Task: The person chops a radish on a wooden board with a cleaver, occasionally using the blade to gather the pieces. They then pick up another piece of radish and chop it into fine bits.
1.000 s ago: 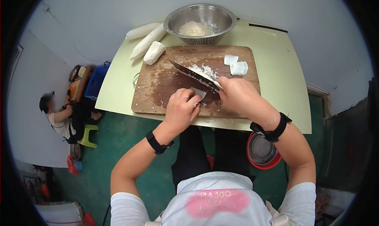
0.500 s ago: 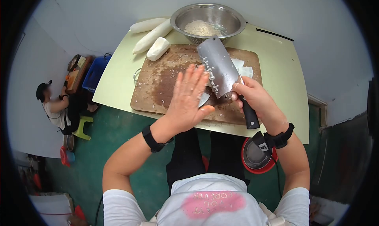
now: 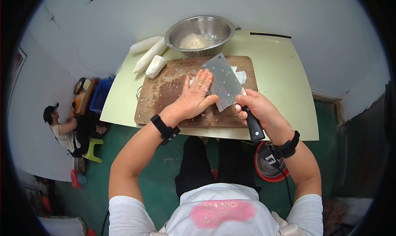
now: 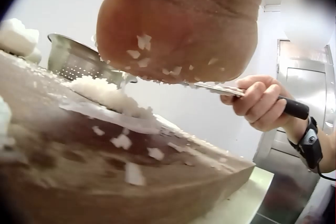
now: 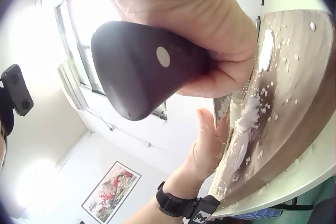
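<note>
My right hand grips the black handle of a cleaver, whose broad blade is held tilted over the wooden cutting board. Fingers extended, my left hand lies against the left edge of the blade. White bits cling to its palm in the left wrist view. Below that palm, a heap of finely chopped white radish sits on the board beside a thin flat slice. Two flat white slices rest behind the blade, partly hidden by it.
A perforated steel colander with chopped white bits stands behind the board. Two long white radishes lie at the back left, near a cut piece on the board's corner. Another person sits at the far left.
The cleaver has come up off the chopping spot, and its blade has turned broadside. My left hand has let go of the slice, straightened its fingers and moved to the blade.
</note>
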Tool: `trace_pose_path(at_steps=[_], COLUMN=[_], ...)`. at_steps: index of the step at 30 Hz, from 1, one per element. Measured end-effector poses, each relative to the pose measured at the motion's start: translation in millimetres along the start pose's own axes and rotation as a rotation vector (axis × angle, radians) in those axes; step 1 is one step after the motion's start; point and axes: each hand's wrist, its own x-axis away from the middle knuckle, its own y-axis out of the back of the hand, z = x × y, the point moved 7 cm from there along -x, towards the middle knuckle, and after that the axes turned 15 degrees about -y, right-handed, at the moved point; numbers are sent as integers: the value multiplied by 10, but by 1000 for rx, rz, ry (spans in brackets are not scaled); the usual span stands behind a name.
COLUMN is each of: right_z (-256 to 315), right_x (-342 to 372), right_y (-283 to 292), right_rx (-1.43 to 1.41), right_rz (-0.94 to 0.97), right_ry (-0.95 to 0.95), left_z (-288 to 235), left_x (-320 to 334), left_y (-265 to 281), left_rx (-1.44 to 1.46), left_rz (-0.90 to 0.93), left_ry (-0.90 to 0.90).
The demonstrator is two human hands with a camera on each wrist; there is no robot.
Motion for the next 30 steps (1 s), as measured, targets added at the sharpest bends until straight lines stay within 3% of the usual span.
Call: trace_pose_path(at_steps=[2,5,6,8,9,12,16,24,27,30], right_z=[-12,20,43,67,82,111,114,235,270,287], right_x=[67,176,207,220,204,79,-16,-266,-382,-374], right_y=[54,76,51,-10,-84,-262,-420,-340,-254,-135], right_rx=[1,25,-9,-43,-105,-172,-272,-99,-129,-230], right_rz=[2,18,52,92,153,274,321,130,51,11], right_ry=[8,11,28,49,60,78,45,99,138,192], left_z=[142,460,334,173,148,-68,-180,-226,-93,-10], left_x=[20,78,27,69,-36,-93,-63,79,114,178], left_y=[-13,119,222,330,494,440,442,233,37,8], left_rx=[-18,304,297,1451,1488,1943,1998,2153,2342,2130], left_rz=[24,-294,-290,-853,-754,-815,-909,-944,-842,-880], left_ry=[33,232,228,551,321,271,283,505,581,669])
